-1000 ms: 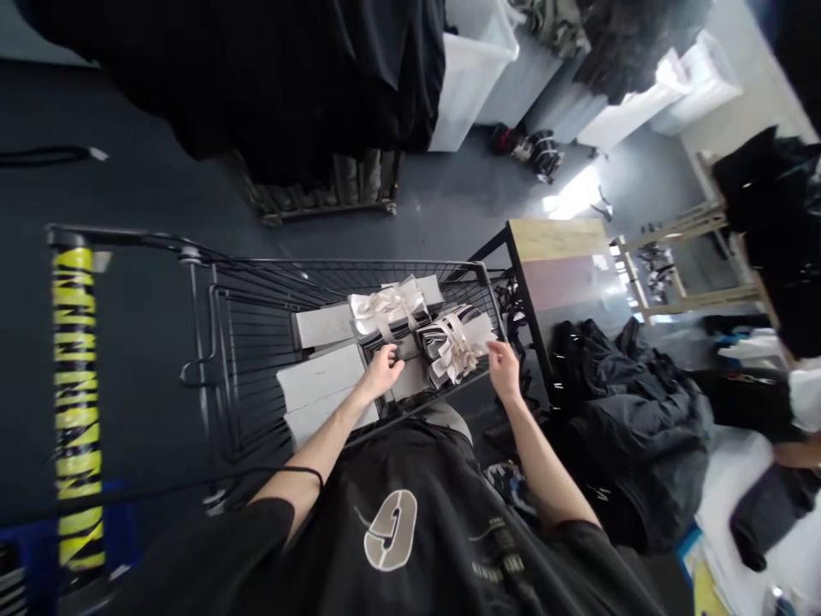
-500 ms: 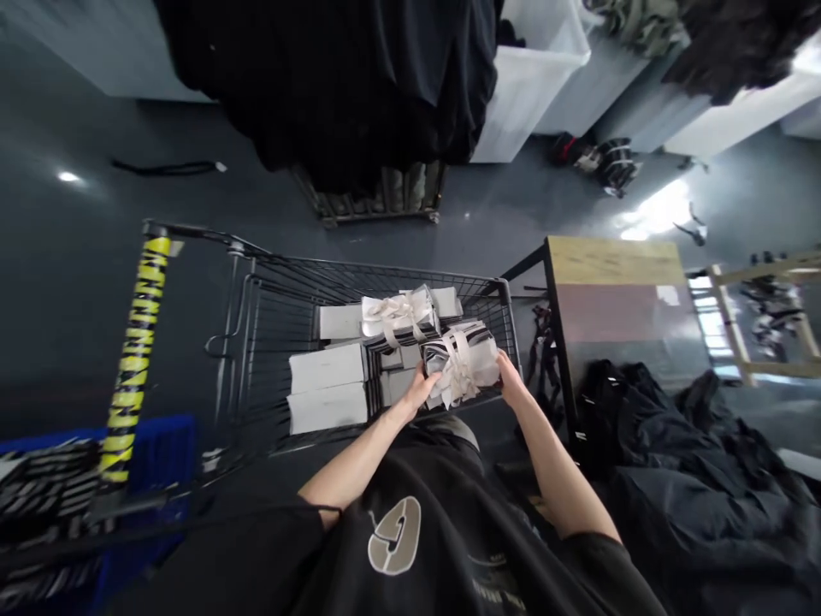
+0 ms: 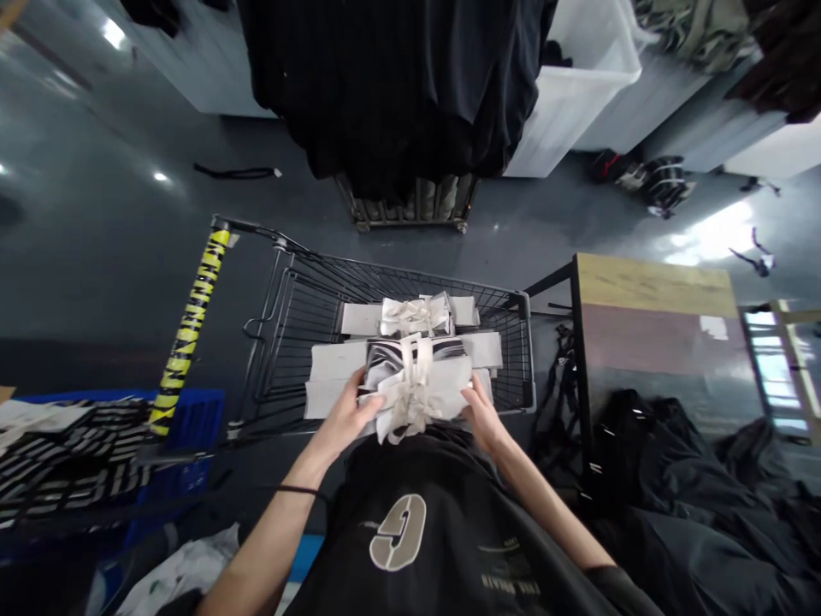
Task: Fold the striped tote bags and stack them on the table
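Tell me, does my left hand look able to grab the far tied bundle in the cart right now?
Probably not while full: the left hand holds the near bundle together with the right hand. If emptied, likely yes, since the far bundle lies just beyond, its top uncovered.

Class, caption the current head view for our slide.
Left hand and right hand hold a tied bundle at a wire cart.

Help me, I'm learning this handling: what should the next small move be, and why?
Perhaps raise the tied bundle a little, both ends together: the left hand and right hand hold opposite ends, and in view it overlaps the cart along its near rim.
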A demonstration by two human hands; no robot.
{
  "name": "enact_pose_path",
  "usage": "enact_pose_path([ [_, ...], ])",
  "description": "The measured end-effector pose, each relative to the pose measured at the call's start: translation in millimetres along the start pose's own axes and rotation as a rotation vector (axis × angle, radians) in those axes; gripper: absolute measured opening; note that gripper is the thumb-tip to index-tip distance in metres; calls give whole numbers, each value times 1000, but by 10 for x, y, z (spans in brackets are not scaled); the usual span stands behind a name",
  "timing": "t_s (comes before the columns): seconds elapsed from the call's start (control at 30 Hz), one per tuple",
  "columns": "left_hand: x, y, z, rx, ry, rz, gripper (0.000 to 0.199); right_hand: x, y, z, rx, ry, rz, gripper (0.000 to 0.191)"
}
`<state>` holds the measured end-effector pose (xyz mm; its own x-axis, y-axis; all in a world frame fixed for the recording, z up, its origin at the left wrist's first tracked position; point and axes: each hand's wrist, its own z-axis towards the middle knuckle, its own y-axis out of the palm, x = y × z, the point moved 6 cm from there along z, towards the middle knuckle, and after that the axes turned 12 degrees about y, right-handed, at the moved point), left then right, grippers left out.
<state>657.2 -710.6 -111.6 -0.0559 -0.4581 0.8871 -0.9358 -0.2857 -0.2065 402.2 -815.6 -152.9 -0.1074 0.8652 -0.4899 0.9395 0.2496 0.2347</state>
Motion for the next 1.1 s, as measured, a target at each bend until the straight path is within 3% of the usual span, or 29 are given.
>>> enact_pose_path([
  [0.07, -171, -228, 18, 40, -27, 57, 72, 97, 256, 112, -49, 19, 6, 60],
  [0.17, -532, -388, 94, 61, -90, 130, 66, 275, 486, 305, -52, 60, 6, 58],
  [0.27, -813, -410, 169, 82, -108, 185, 61, 409, 536, 450, -16, 78, -4, 57],
  [0.33, -886, -380, 201, 82, -91, 187, 61, 454, 501, 509, 25, 83, 7, 57],
  [0.43, -835, -287, 222, 39, -65, 186, 69, 480, 436, 542, 59, 108, 68, 60],
  [0.53, -651, -143, 208, -4, -25, 194, 72, 477, 330, 474, 77, 123, 151, 61],
  [0.67, -382, 157, 164, -71, 32, 167, 69, 391, 28, 225, 142, 55, 183, 54],
  [0.77, -316, 372, 211, -93, 39, 97, 68, 283, -210, 94, 238, 8, 135, 53],
  [0.87, -469, 520, 353, -118, -36, 78, 57, 234, -298, 179, 327, 19, -11, 55],
  [1.0, -850, 629, 530, -168, -219, 206, 48, 387, -288, 529, 403, 155, -186, 65],
  [1.1, -998, 653, 550, -164, -274, 234, 46, 487, -329, 717, 449, 164, -264, 70],
])
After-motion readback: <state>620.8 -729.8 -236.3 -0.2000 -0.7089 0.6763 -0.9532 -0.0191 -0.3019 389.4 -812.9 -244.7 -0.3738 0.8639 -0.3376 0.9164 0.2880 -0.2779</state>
